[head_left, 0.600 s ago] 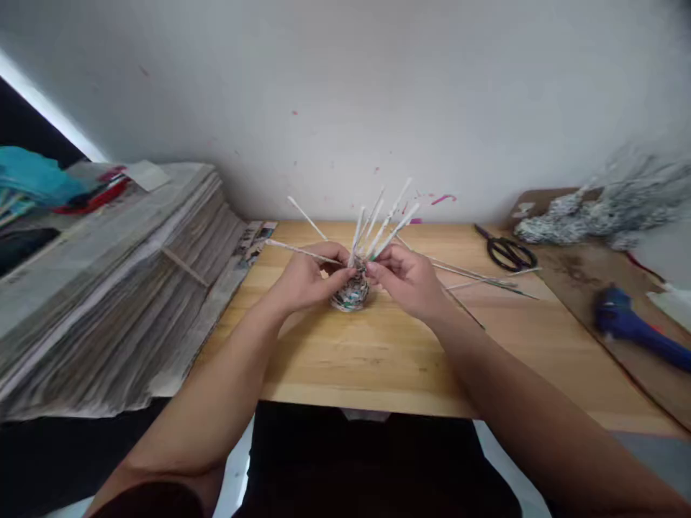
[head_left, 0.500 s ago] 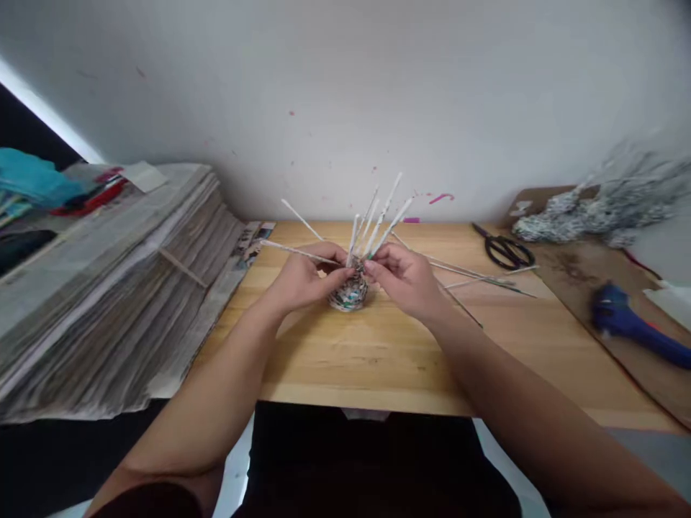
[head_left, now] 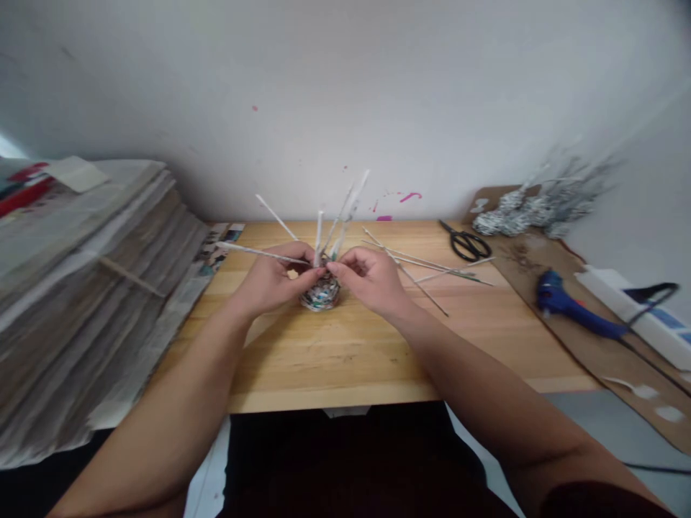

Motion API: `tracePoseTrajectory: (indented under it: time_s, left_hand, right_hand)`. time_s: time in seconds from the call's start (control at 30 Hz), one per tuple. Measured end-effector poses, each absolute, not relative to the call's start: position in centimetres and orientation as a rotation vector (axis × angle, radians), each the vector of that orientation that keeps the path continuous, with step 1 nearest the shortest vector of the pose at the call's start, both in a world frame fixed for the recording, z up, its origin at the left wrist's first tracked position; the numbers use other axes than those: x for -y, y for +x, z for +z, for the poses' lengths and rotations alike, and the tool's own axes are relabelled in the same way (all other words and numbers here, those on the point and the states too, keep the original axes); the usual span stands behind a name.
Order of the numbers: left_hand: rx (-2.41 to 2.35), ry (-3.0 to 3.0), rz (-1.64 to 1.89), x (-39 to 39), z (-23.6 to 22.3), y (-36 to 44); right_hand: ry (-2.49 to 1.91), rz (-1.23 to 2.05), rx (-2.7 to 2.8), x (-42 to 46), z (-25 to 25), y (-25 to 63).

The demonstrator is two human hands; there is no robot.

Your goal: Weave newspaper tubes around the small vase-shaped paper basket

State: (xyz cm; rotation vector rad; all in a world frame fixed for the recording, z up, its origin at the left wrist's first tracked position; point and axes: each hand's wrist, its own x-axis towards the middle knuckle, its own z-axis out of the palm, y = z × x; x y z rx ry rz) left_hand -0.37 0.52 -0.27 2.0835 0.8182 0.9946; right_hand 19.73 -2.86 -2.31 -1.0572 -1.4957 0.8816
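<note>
A small woven paper basket (head_left: pixel 319 296) stands on the wooden table, with several rolled paper sticks (head_left: pixel 344 223) rising and fanning out from its rim. My left hand (head_left: pixel 281 277) grips its left side, thumb pressed at the rim and fingers behind. On the other side, my right hand (head_left: pixel 370 277) pinches at the rim by the base of the upright sticks; thumb and index finger are together. Exactly which strand sits between those fingertips is hidden. One stick (head_left: pixel 259 251) juts out leftward above my left hand.
Loose paper sticks (head_left: pixel 426 260) lie crossed right of my hands. Black scissors (head_left: pixel 468 244) rest behind them. A blue glue gun (head_left: pixel 580 313) lies on cardboard (head_left: pixel 532 288), near a white power strip (head_left: pixel 640 309) and silvery-grey woven pieces (head_left: pixel 518 210). A tall newspaper stack (head_left: pixel 108 288) stands left.
The camera view has turned right, so everything sits further left and the power strip shows. Sticks on the right of the basket have shifted closer together. Both hands keep to the rim.
</note>
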Motion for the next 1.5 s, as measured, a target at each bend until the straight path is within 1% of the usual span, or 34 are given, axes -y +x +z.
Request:
tracePoseTrajectory:
  time_s: [0.2,0.47,0.57,0.8,1.03,1.13,1.2,1.33,1.5]
  left_hand:
    - [-0.887,2.119,0.928,-0.3,0.3,-0.6]
    - [-0.802,2.202,0.929,0.0,0.6,-1.0]
    - [-0.783,2.227,0.942,-0.1,0.5,-1.2]
    - [-0.817,2.17,0.919,-0.3,0.2,-1.1]
    - [-0.875,2.188,0.855,-0.1,0.7,-1.1]
    - [-0.905,2.234,0.852,0.1,0.8,-0.9]
    - [-0.868,2.18,0.886,0.2,0.7,-0.7]
    - [-0.822,2.007,0.98,0.0,0.2,-0.3]
    - [-0.829,1.945,0.977,0.0,-0.2,-0.1]
  right_hand:
    - [-1.084,1.018,1.456,2.7,-2.5,19.3]
    - [-1.073,1.171,1.431,3.2,-1.7,19.1]
    - [-1.103,1.137,1.475,3.4,-1.7,19.1]
    - [-1.054,0.811,1.72,3.3,-2.1,19.7]
    - [-1.086,0.806,1.685,3.7,-2.0,19.5]
    - [-1.052,0.726,1.712,3.9,-2.0,19.4]
    - [-1.048,0.705,1.706,3.8,-2.0,19.6]
    - [-1.062,0.79,1.649,3.4,-2.0,19.9]
    - [-1.073,0.782,1.647,3.6,-1.6,19.8]
